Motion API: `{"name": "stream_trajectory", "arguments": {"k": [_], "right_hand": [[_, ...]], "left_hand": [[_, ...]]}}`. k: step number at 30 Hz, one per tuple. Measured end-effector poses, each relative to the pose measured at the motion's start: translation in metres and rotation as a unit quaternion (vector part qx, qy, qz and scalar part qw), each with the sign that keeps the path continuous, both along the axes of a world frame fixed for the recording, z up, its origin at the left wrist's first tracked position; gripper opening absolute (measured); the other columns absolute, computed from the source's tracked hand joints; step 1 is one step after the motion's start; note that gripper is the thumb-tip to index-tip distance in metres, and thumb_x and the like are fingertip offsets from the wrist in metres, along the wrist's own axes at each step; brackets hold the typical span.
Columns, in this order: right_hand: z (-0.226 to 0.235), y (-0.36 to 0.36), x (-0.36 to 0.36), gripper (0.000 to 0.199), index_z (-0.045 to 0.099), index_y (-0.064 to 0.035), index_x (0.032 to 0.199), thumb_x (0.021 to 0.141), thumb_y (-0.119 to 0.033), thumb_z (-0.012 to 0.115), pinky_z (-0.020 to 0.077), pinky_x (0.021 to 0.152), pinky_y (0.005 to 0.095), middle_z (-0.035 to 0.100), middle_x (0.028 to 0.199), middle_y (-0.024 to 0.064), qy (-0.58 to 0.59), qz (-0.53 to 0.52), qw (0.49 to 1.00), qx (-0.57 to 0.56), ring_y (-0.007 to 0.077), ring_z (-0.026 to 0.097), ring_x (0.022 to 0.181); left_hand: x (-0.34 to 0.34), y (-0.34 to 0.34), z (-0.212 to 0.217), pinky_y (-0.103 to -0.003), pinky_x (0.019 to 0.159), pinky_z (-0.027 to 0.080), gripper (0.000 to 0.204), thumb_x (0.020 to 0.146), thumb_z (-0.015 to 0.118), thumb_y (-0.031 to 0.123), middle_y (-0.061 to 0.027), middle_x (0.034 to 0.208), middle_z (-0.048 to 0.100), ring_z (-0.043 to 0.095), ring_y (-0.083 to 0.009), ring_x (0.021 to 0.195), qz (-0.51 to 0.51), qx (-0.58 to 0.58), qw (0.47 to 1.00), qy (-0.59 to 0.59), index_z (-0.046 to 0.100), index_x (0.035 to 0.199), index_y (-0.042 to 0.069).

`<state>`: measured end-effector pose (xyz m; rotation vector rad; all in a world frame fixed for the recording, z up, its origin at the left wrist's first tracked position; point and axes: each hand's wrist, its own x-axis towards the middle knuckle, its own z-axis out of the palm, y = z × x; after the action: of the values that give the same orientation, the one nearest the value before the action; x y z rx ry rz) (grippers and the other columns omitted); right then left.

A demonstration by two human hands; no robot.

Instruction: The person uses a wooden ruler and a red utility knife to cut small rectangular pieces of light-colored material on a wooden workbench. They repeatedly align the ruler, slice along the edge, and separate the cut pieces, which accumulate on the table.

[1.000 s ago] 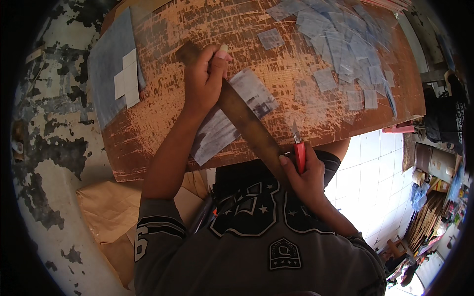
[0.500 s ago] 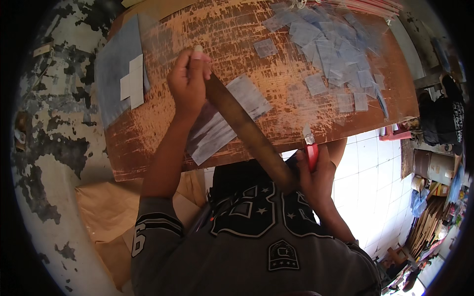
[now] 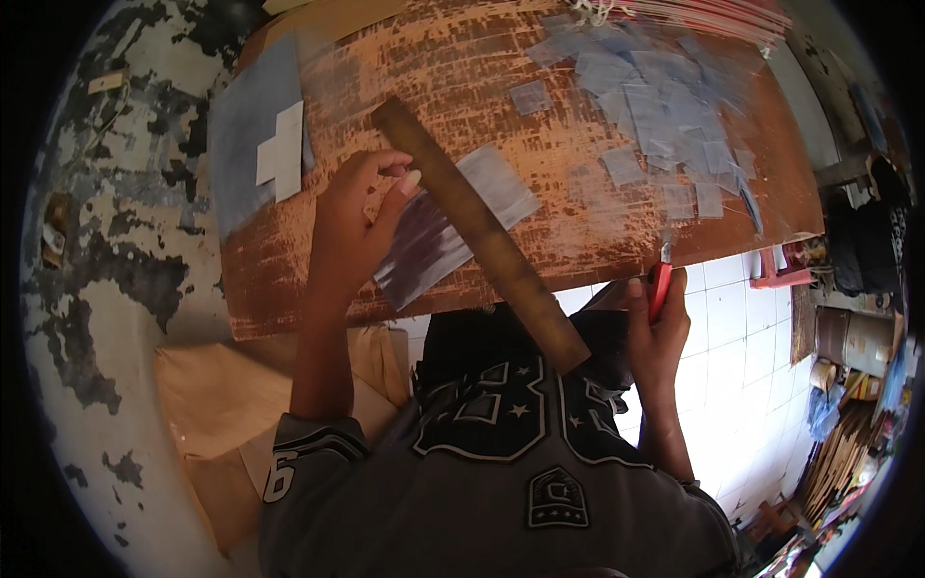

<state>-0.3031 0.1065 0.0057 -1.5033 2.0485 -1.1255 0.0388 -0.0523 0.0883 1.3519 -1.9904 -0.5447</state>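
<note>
A long brown wooden ruler (image 3: 482,236) lies diagonally over a stack of pale printed sheets (image 3: 453,226) on a worn orange-brown table (image 3: 578,154). My left hand (image 3: 352,231) presses down beside the ruler's upper half, thumb against its edge, fingers resting on the sheets. Its lower end sticks out past the table's near edge. Near that edge, my right hand (image 3: 655,332) grips a red-handled cutter (image 3: 660,284) with the blade pointing up.
Several small cut bluish paper pieces (image 3: 665,106) lie scattered at the table's far right. A grey-blue sheet with a white cross-shaped piece (image 3: 279,154) sits at the left. Brown cardboard (image 3: 231,405) lies below left. White floor tiles and clutter are at the right.
My left hand slid down along the ruler from its top end to its upper half. My right hand with the cutter moved right, away from the ruler.
</note>
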Motion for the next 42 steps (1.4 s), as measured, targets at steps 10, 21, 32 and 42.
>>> {"name": "stream_trajectory", "arguments": {"k": [10,21,32,42], "right_hand": [[-0.021,-0.004,-0.023,0.028,0.064,0.0008,0.132,0.116,-0.021,0.068,0.0459,0.067,0.0240,0.069,0.089,0.0002,-0.070,0.018,0.997,-0.004,0.0060,0.057,0.076],[-0.013,-0.021,-0.010,0.026,0.065,-0.0038,0.120,0.115,-0.029,0.070,0.0399,0.064,0.0213,0.066,0.085,-0.0024,-0.133,0.049,0.990,-0.025,0.0037,0.052,0.072],[-0.016,-0.008,-0.004,0.028,0.066,-0.0050,0.120,0.115,-0.032,0.070,0.0391,0.059,0.0207,0.066,0.084,-0.0030,-0.136,0.030,0.990,-0.026,0.0025,0.052,0.068],[-0.014,0.000,-0.006,0.042,0.067,0.0012,0.124,0.115,-0.039,0.068,0.0457,0.087,0.0369,0.061,0.093,0.0088,-0.083,0.052,0.995,0.011,0.0225,0.058,0.094]], "left_hand": [[0.065,0.100,-0.075,-0.038,0.095,0.056,0.020,0.109,0.073,0.017,-0.0137,0.116,0.077,0.074,-0.0244,0.109,0.250,-0.046,0.967,0.031,0.075,0.122,0.001],[0.024,0.132,-0.095,-0.030,0.077,0.058,0.018,0.112,0.071,0.016,-0.0083,0.109,0.079,0.073,-0.0140,0.089,0.275,-0.058,0.943,0.178,0.075,0.122,0.001],[0.031,0.130,-0.111,-0.029,0.076,0.056,0.016,0.110,0.072,0.013,-0.0099,0.109,0.072,0.069,-0.0164,0.088,0.264,-0.095,0.954,0.110,0.075,0.121,0.001],[0.025,0.128,-0.112,-0.045,0.097,0.053,0.018,0.104,0.073,0.010,-0.0158,0.112,0.073,0.067,-0.0360,0.106,0.243,-0.145,0.958,0.044,0.074,0.120,0.002]]}}
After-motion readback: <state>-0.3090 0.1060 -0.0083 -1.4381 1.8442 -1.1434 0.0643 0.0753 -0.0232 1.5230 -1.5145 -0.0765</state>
